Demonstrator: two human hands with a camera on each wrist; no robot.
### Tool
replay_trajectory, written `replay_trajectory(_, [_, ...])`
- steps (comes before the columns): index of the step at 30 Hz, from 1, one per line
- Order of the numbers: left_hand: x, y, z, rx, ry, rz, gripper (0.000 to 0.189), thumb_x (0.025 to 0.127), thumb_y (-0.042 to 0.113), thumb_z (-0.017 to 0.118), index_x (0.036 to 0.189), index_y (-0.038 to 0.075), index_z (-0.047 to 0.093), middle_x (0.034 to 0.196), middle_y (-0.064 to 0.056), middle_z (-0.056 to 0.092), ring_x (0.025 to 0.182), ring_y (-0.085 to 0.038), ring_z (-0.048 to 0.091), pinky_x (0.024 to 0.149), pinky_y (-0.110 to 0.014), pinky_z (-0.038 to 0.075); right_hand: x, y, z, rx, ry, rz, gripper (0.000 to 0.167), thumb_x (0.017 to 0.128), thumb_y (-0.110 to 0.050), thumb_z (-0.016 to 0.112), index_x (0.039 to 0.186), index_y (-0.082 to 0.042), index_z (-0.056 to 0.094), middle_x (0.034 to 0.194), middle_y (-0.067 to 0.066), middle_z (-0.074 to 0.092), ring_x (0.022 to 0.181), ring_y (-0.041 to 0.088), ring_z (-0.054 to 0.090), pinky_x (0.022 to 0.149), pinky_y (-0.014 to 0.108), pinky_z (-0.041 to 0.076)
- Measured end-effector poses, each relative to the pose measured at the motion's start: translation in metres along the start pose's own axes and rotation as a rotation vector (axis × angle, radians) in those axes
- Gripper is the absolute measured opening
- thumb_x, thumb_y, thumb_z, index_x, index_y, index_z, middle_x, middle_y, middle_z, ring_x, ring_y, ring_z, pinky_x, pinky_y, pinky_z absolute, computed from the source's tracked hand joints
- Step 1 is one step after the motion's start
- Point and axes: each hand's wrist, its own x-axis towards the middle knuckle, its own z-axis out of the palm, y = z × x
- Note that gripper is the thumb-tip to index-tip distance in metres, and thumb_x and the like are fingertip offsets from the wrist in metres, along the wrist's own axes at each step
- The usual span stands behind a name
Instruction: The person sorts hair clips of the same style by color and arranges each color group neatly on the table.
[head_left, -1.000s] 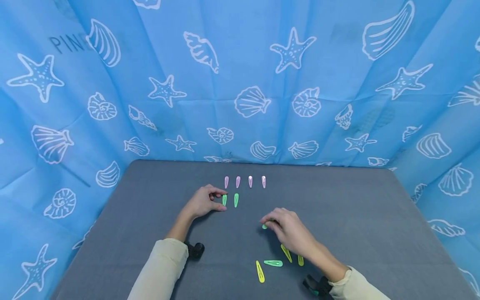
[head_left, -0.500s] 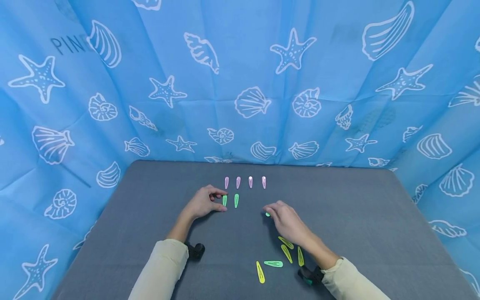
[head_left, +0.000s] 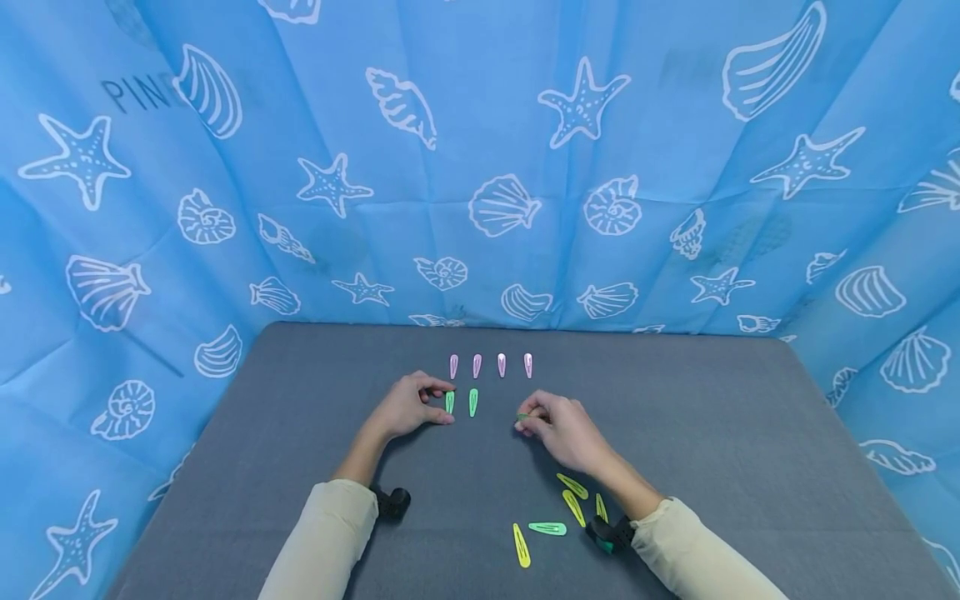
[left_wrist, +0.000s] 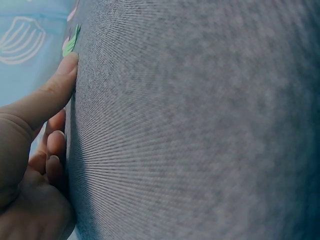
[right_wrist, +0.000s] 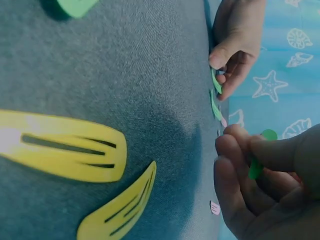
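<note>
My left hand (head_left: 407, 407) rests on the table, thumb and fingers pinching the two ends of a green snap hair clip (head_left: 450, 402) that lies flat. Just right of it lies a second green hair clip (head_left: 473, 402), upright in the same row. Above the table, my right hand (head_left: 568, 432) pinches another green hair clip (right_wrist: 256, 168) between thumb and fingers, which cover much of it. Behind both hands runs a row of several pink hair clips (head_left: 477, 366). The left wrist view shows the left thumb (left_wrist: 55, 92) against the grey cloth.
Several yellow hair clips (head_left: 521, 546) and a loose green hair clip (head_left: 547, 528) lie near the front, some close to the right wrist. A blue shell-print curtain (head_left: 480, 167) hangs behind the grey table (head_left: 300, 358).
My right hand has moved away from the loose clips, up and slightly left toward the green row, carrying its green hair clip. The left hand has stayed in place.
</note>
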Motion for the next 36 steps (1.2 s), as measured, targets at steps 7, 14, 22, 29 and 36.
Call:
replay_trajectory(7, [-0.001, 0.000, -0.001, 0.010, 0.009, 0.010, 0.044, 0.077, 0.023, 0.090, 0.119, 0.024, 0.076, 0.105, 0.000, 0.062, 0.090, -0.018, 0.049, 0.077, -0.032, 0.040, 0.020, 0.002, 0.010, -0.060, 0.058, 0.031, 0.003, 0.092, -0.013, 0.076, 0.095, -0.011, 0.076, 0.082, -0.002, 0.065, 0.074, 0.009, 0.054, 0.067, 0.025, 0.043])
replay_trajectory(14, [0.000, 0.002, 0.000, 0.009, 0.002, 0.014, 0.045, 0.078, 0.022, 0.090, 0.121, 0.023, 0.076, 0.104, -0.001, 0.061, 0.089, -0.018, 0.048, 0.076, -0.033, 0.040, 0.046, 0.002, 0.021, 0.036, 0.034, 0.122, 0.007, 0.091, -0.009, 0.075, 0.097, -0.007, 0.073, 0.074, 0.001, 0.072, 0.062, 0.008, 0.062, 0.059, 0.025, 0.048])
replay_trajectory(22, [0.001, 0.004, 0.000, -0.008, 0.003, 0.019, 0.045, 0.077, 0.022, 0.090, 0.120, 0.023, 0.076, 0.104, -0.001, 0.061, 0.088, -0.018, 0.048, 0.076, -0.032, 0.040, 0.062, 0.002, 0.025, -0.082, 0.094, 0.070, 0.009, 0.089, -0.006, 0.076, 0.097, -0.007, 0.075, 0.078, 0.002, 0.066, 0.069, 0.011, 0.055, 0.067, 0.028, 0.043])
replay_trajectory(29, [0.002, 0.005, -0.001, -0.008, 0.000, 0.030, 0.045, 0.077, 0.023, 0.090, 0.120, 0.023, 0.076, 0.104, -0.002, 0.061, 0.088, -0.018, 0.048, 0.076, -0.032, 0.040, 0.062, 0.001, 0.023, -0.104, 0.063, 0.077, 0.012, 0.091, -0.005, 0.075, 0.102, -0.004, 0.076, 0.082, 0.004, 0.066, 0.074, 0.014, 0.055, 0.068, 0.029, 0.043])
replay_trajectory(36, [0.001, 0.001, -0.001, -0.008, -0.003, 0.022, 0.045, 0.078, 0.022, 0.090, 0.120, 0.021, 0.076, 0.104, -0.003, 0.061, 0.087, -0.018, 0.047, 0.076, -0.032, 0.040, 0.058, -0.002, 0.025, -0.179, 0.061, 0.038, 0.019, 0.095, -0.011, 0.072, 0.113, -0.004, 0.074, 0.085, 0.006, 0.065, 0.073, 0.016, 0.056, 0.067, 0.032, 0.046])
